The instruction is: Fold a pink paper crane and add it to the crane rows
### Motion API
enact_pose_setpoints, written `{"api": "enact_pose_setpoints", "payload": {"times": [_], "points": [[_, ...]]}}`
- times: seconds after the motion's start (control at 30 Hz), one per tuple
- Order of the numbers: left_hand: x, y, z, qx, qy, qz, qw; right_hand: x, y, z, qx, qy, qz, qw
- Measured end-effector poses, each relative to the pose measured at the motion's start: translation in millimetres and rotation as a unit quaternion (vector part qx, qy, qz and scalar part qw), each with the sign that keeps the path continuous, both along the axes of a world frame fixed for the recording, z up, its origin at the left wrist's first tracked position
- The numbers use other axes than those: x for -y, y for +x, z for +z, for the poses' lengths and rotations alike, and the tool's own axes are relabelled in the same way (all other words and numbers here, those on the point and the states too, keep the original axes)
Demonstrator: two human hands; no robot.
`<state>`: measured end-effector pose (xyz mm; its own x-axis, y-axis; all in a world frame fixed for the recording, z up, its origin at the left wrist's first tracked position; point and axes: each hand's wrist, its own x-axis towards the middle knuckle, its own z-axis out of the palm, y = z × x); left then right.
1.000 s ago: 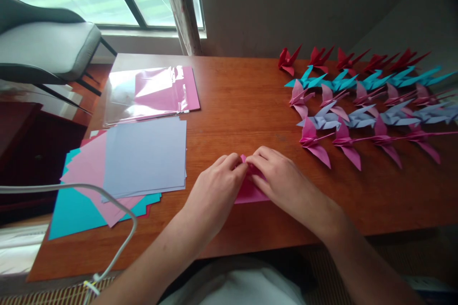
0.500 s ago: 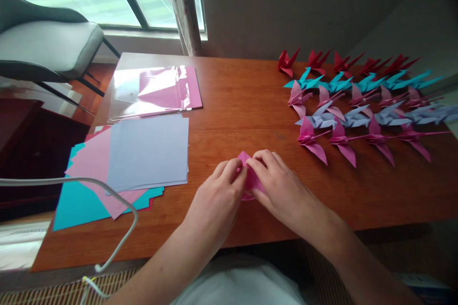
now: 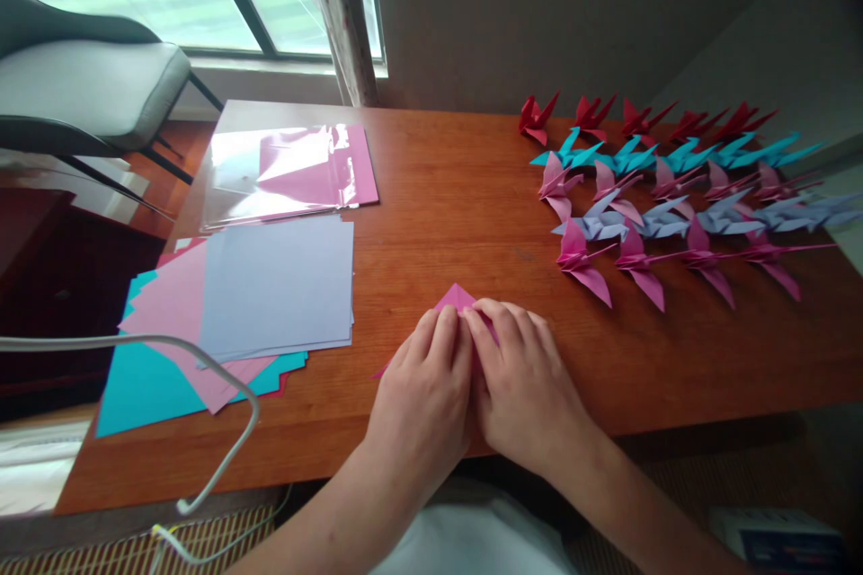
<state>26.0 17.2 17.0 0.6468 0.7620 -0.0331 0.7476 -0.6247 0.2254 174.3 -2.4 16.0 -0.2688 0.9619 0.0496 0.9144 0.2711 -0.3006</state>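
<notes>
My left hand (image 3: 424, 391) and my right hand (image 3: 522, 386) lie side by side, fingers stretched out and pressed flat on a folded pink paper (image 3: 455, 297) near the front edge of the wooden table (image 3: 458, 189). Only the paper's far tip and a sliver at the left show from under the hands. To the right stand rows of folded paper cranes (image 3: 647, 189) in red, teal, pink and lilac. A stack of loose coloured sheets (image 3: 270, 287) lies to the left.
A clear plastic sleeve with pink paper (image 3: 289, 171) lies at the back left. A white cable (image 3: 202, 359) loops over the table's front left corner. A grey chair (image 3: 87, 81) stands by the window at the left.
Both hands have gone from pinching the pink paper at its tip to lying flat over it, drawn slightly nearer to me. The paper now lies flatter on the table.
</notes>
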Motion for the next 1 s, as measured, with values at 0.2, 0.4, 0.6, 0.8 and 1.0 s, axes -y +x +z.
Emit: {"api": "enact_pose_setpoints", "payload": {"times": [0.2, 0.4, 0.6, 0.8, 1.0], "points": [[0.7, 2.2, 0.2, -0.025, 0.034, -0.007, 0.999, 4.5, -1.5, -9.6, 0.0, 0.031, -0.02, 0.999], [2.1, 1.4, 0.5, -0.018, 0.119, 0.0, 0.993, 16.9, 28.2, -14.9, 0.024, 0.052, -0.063, 0.996], [1.1, 1.8, 3.0, -0.012, 0.127, 0.001, 0.992, 33.2, 56.5, -18.7, 0.024, 0.077, -0.124, 0.989], [0.8, 1.1, 2.1, -0.002, 0.137, 0.0, 0.991, 32.0, 46.3, -24.1, 0.006, 0.123, -0.116, 0.986], [0.8, 0.2, 0.3, 0.003, 0.123, -0.003, 0.992, 29.5, 54.6, -23.4, -0.033, 0.14, -0.106, 0.984]]}}
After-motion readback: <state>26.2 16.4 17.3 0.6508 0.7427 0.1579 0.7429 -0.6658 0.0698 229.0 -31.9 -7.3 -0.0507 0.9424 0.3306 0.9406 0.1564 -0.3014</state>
